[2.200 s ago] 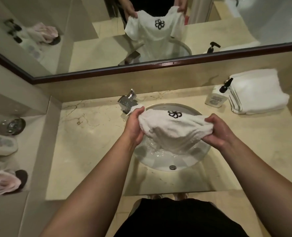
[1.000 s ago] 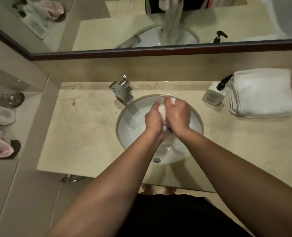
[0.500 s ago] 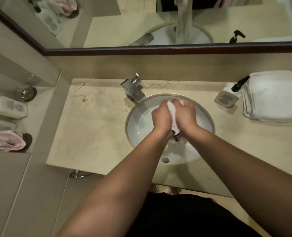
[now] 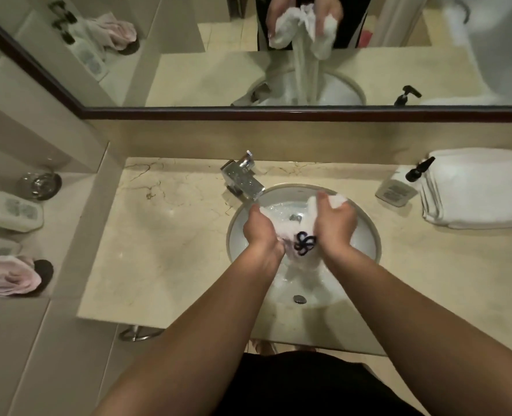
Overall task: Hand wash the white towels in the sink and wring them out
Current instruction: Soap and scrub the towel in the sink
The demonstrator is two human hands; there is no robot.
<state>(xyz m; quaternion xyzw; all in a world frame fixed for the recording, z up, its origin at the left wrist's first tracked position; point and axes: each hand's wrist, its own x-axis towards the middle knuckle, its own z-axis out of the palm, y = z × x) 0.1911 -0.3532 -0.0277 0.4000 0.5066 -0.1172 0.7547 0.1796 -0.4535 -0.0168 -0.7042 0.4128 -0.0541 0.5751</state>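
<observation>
1. Hands met over the round white sink (image 4: 366,250), which sat in the beige marble counter (image 4: 170,247).
2. Left hand (image 4: 262,228) had its fingers curled tight round one bunch of the wet white towel (image 4: 296,235), at about nine o'clock of the basin's middle.
3. Right hand (image 4: 334,223) gripped another bunch, fingers clamped on cloth; a white end stuck out above the knuckles toward twelve o'clock.
4. Between the two wrists the towel showed a dark flower emblem (image 4: 305,243), and its lower part hung down into the basin toward six o'clock.
5. Water glistened in the bowl around the drain (image 4: 295,218); an overflow hole (image 4: 299,299) lay at six o'clock on the near wall.
6. A chrome faucet (image 4: 242,180) stood at eleven o'clock of the sink, its spout over the rim.
7. At two o'clock a pump bottle (image 4: 399,189) stood on the counter, touching or just beside a stack of folded white towels (image 4: 477,187) at three o'clock.
8. On the side ledge at nine o'clock lay a pink cloth (image 4: 8,279), a white bottle (image 4: 11,210) and a metal dish (image 4: 40,184).
</observation>
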